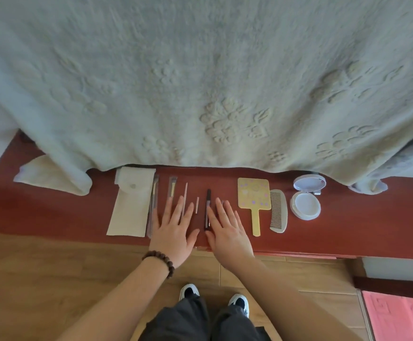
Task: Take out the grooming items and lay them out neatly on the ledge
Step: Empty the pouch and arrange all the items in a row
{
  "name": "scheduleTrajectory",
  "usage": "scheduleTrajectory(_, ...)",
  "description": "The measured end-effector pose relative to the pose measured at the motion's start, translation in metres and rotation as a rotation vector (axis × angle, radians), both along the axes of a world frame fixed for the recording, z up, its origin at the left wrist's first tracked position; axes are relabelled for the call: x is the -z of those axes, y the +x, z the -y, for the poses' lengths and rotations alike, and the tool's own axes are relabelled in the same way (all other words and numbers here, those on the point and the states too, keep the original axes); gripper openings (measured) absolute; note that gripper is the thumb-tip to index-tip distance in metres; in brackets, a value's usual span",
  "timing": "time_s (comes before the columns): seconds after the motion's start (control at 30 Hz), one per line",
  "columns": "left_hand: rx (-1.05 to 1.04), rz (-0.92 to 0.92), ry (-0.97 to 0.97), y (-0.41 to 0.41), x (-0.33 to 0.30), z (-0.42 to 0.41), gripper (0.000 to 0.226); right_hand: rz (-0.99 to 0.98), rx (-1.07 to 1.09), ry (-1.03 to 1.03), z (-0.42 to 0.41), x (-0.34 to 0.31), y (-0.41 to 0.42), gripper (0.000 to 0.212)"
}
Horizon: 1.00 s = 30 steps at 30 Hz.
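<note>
Blanket (200, 82): one, pale green with a raised flower pattern. It hangs over the far edge of the ledge, so do not push any item up under its hem.
Ledge (360, 230): one, dark red wood, running left to right. All the grooming items lie on it in a single row.
Left hand (173, 225): spread flat, fingers straight, lying on the thin tools in the middle of the row. It pinches nothing. A bead bracelet (160, 262) is on the wrist.
Right hand (227, 227): also spread flat and holding nothing, just beside the dark pencil, partly covering something thin that I cannot identify.
Step in hand: I judge that you are evening out the row, and the task looks almost finished. Slide the thin tools with flat fingers, do not lift them. Keep them parallel, apart from each other, with their near ends on one line.
Pouch (129, 207): one, white with a snap button, lying open and flat at the left end.
Hand mirror (254, 200): one, yellow, handle toward you.
Compact (306, 198): one, round and open, at the right end.
Comb (278, 210): one, grey, between the mirror and the compact.
Brushes: two that I can count, one (154, 193) touching the pouch edge and one (172, 187) to its right.
Dark pencil (208, 205): one, between your hands.
Thin sticks: two, a long one (185, 195) and a short one (197, 205).
</note>
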<state>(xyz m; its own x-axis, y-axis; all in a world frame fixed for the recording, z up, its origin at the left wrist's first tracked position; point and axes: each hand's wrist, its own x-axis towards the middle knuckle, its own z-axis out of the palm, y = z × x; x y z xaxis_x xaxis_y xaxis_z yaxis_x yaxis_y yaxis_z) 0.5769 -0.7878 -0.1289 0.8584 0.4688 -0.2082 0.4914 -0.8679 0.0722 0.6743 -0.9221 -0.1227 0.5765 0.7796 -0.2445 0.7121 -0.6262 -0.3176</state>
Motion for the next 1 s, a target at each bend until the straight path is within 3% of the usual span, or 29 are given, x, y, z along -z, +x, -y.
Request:
scheduleTrajectory(0.17, 0.016, -0.050, -0.035, -0.005, 0.012, 0.000, 0.074, 0.049, -0.060, -0.086, -0.014, 0.006, -0.006, 0.072)
scheduleTrajectory(0.47, 0.018, -0.023, -0.096, 0.005, 0.010, 0.013, 0.062, 0.080, -0.009, -0.092, -0.013, 0.007, -0.006, 0.069)
scheduleTrajectory(1.0, -0.052, -0.021, -0.177, 0.031, 0.002, 0.036, 0.062, 0.072, -0.026, -0.106, -0.004, 0.010, 0.013, 0.059)
